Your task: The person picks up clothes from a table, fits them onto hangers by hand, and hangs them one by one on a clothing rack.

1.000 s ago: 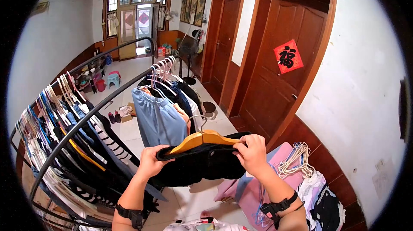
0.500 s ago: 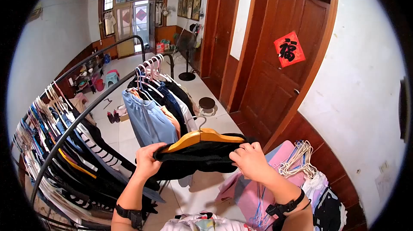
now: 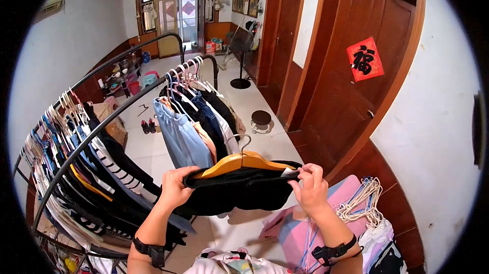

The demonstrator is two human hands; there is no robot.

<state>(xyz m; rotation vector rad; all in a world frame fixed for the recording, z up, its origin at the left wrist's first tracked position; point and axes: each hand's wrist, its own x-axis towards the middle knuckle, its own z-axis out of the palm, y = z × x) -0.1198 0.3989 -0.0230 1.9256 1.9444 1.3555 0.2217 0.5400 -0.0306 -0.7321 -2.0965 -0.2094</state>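
Near, right of the clothes rack (image 3: pixel 127 110), the left hand (image 3: pixel 176 188) and right hand (image 3: pixel 311 188) pinch opposite ends of the black garment (image 3: pixel 239 193), best kept evenly spread along the wooden hanger (image 3: pixel 243 161).

Left hand (image 3: pixel 175 188): one end of the black garment (image 3: pixel 239 191) is gripped.
Right hand (image 3: pixel 311 188): the other end is held, beside a white tag (image 3: pixel 289 172).
Wooden hanger (image 3: pixel 242 161): partly covered by the garment, its hook is pointed upward.
Black rack (image 3: pixel 102 127): many clothes (image 3: pixel 178 131) are hung along its rails.
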